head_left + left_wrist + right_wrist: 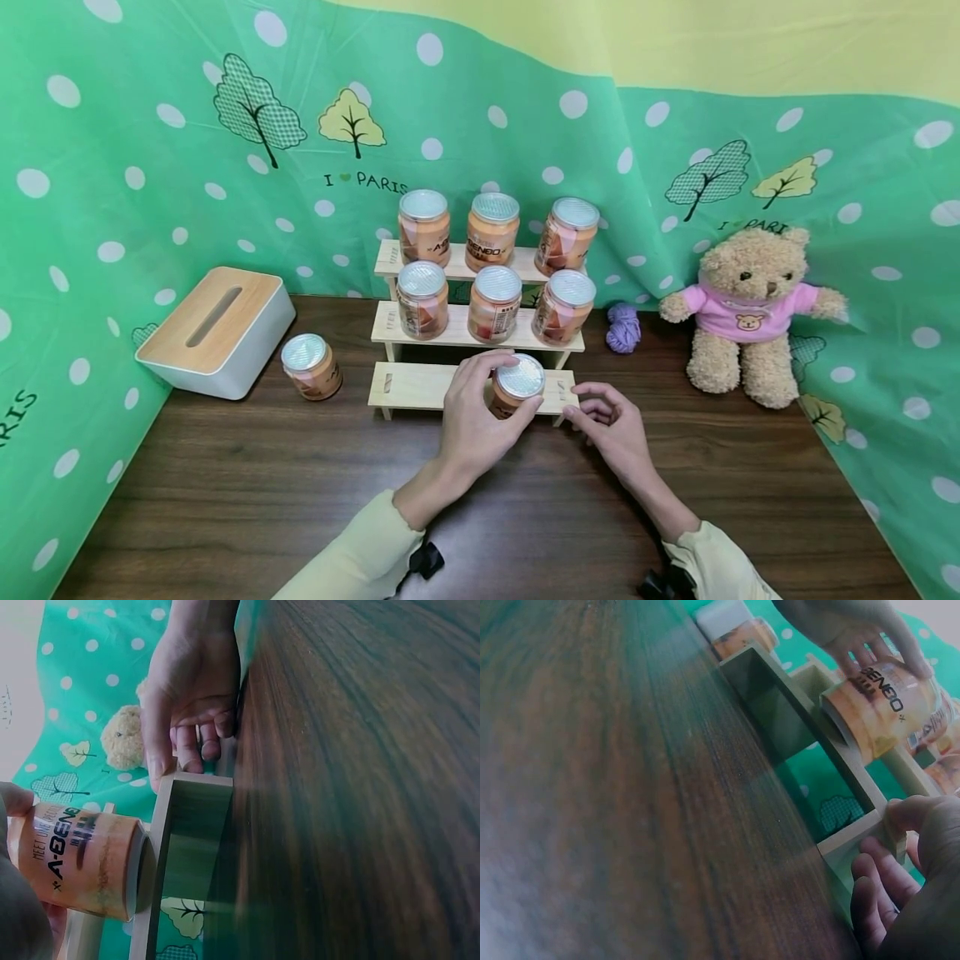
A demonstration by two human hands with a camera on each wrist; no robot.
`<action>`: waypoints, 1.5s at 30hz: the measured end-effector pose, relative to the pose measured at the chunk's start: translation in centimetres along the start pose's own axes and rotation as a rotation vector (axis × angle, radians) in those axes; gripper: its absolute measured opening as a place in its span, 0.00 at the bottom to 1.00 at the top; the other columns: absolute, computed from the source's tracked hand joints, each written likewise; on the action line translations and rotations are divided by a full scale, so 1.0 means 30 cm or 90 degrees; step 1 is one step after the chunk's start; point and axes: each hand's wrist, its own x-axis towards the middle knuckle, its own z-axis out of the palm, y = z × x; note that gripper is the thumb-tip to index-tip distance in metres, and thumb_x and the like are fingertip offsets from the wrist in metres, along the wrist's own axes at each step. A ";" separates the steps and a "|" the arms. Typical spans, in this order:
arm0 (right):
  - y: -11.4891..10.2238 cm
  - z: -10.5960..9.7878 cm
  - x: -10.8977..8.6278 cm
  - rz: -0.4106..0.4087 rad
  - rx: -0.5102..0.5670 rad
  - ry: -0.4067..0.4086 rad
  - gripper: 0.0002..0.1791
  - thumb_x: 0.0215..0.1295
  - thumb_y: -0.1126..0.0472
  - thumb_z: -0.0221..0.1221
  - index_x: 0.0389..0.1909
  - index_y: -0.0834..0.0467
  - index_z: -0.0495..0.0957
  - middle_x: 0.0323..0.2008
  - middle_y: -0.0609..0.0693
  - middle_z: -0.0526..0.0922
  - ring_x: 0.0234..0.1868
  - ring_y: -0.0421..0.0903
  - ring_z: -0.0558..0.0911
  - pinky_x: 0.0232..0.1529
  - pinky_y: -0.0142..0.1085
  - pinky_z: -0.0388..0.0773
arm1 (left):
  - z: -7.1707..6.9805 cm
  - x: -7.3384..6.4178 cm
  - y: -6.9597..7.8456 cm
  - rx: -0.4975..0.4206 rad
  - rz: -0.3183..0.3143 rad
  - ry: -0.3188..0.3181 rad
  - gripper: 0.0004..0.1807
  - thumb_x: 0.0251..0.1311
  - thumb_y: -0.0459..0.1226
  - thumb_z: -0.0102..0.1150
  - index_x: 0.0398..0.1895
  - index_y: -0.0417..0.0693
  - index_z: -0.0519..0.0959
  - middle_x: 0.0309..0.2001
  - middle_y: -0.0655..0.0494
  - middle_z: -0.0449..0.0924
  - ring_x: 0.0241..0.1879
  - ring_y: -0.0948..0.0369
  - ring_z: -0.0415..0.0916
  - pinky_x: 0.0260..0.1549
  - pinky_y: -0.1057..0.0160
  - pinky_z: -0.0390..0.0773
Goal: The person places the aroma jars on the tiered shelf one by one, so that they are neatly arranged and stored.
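Observation:
My left hand (480,417) grips an orange-brown jar (520,377) with a silvery lid, thumb on one side and fingers on the other. The jar is at the lowest step of a pale wooden three-step rack (420,385), right of its middle. In the left wrist view the jar (79,859) has its base close to the board; whether it fully rests there I cannot tell. At the step's right end, my right hand (618,433) pinches the rack's edge between thumb and fingers. Similar jars stand on the middle step, such as one jar (495,304), and on the top step.
Another jar (312,367) stands on the dark wooden table (300,492) left of the rack. Behind it is a white tissue box (217,333) with a wooden top. Purple yarn (623,327) and a teddy bear (750,321) are at the right. A green dotted cloth (487,83) hangs behind.

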 end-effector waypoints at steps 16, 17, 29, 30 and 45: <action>0.005 0.000 -0.001 -0.002 -0.003 -0.001 0.17 0.72 0.68 0.73 0.58 0.65 0.84 0.31 0.60 0.89 0.22 0.40 0.80 0.19 0.32 0.81 | 0.046 0.007 -0.017 0.005 -0.010 0.016 0.29 0.57 0.42 0.86 0.59 0.46 0.82 0.61 0.48 0.77 0.62 0.53 0.78 0.62 0.50 0.86; 0.005 0.000 0.000 -0.002 -0.003 -0.001 0.17 0.72 0.68 0.73 0.58 0.65 0.84 0.31 0.60 0.90 0.22 0.40 0.80 0.20 0.31 0.81 | 0.048 0.006 -0.019 0.004 -0.011 0.016 0.30 0.57 0.42 0.86 0.60 0.46 0.81 0.61 0.48 0.77 0.62 0.53 0.78 0.61 0.50 0.86; 0.002 0.001 0.001 -0.006 -0.002 0.000 0.17 0.72 0.68 0.73 0.58 0.66 0.84 0.32 0.60 0.90 0.22 0.40 0.80 0.20 0.32 0.81 | 0.054 0.013 -0.022 0.001 -0.004 0.020 0.29 0.62 0.43 0.84 0.62 0.44 0.80 0.59 0.50 0.84 0.58 0.52 0.80 0.56 0.50 0.87; 0.002 0.001 0.001 -0.006 -0.002 0.000 0.17 0.72 0.68 0.73 0.58 0.66 0.84 0.31 0.59 0.90 0.22 0.40 0.80 0.19 0.32 0.81 | 0.055 0.014 -0.023 -0.002 -0.001 0.020 0.28 0.62 0.43 0.83 0.61 0.44 0.81 0.59 0.50 0.85 0.58 0.52 0.80 0.55 0.51 0.88; 0.001 0.000 0.002 -0.005 0.001 0.002 0.17 0.72 0.68 0.73 0.58 0.66 0.84 0.31 0.59 0.90 0.22 0.40 0.80 0.19 0.31 0.80 | 0.079 0.027 -0.026 -0.003 0.013 0.022 0.29 0.63 0.42 0.84 0.64 0.45 0.83 0.62 0.51 0.88 0.59 0.54 0.83 0.59 0.53 0.87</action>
